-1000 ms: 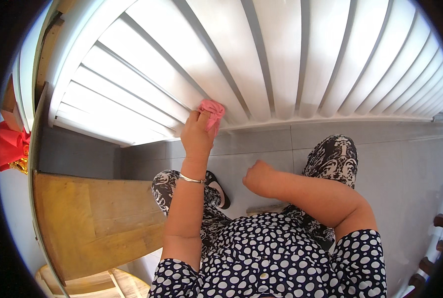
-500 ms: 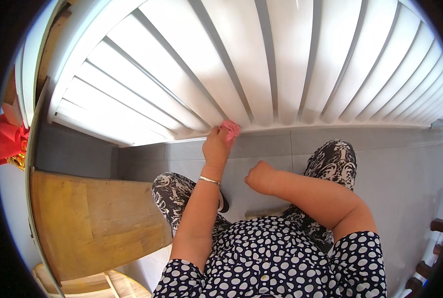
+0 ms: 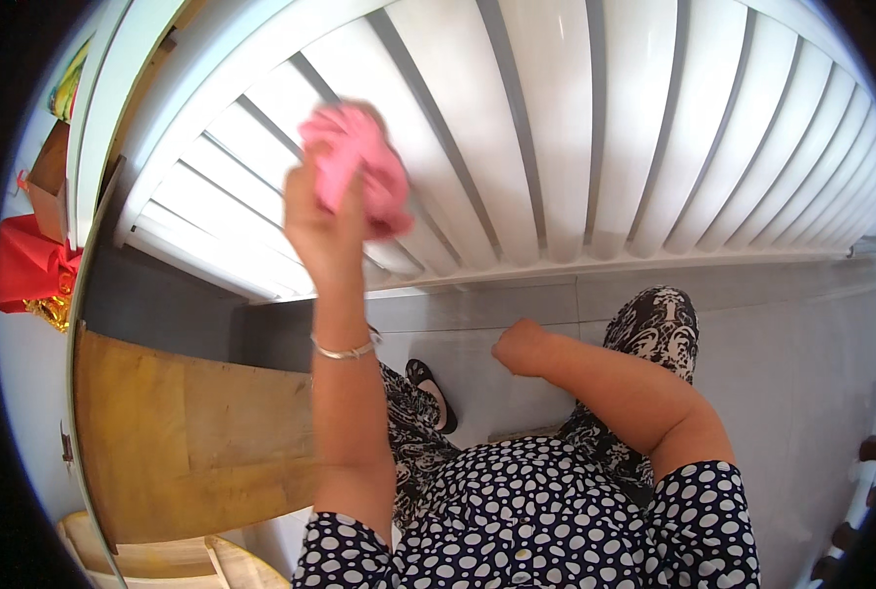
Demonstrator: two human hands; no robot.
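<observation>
Left hand [image 3: 325,221] is gripping a crumpled pink cloth [image 3: 359,167], fingers closed round it, pressing it against the white slatted panel [image 3: 556,128] directly behind. Right hand [image 3: 519,346] is hanging lower, to the right, curled into a loose fist, holding nothing. Below both hands, grey floor tiles [image 3: 801,373] are showing. Left of the left forearm, a wooden board [image 3: 183,442] is lying; beyond it, red fabric [image 3: 26,270].

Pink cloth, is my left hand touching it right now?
Touching. The head view shows the left hand with its fingers closed around the pink cloth, raised in front of the white slatted panel.
</observation>
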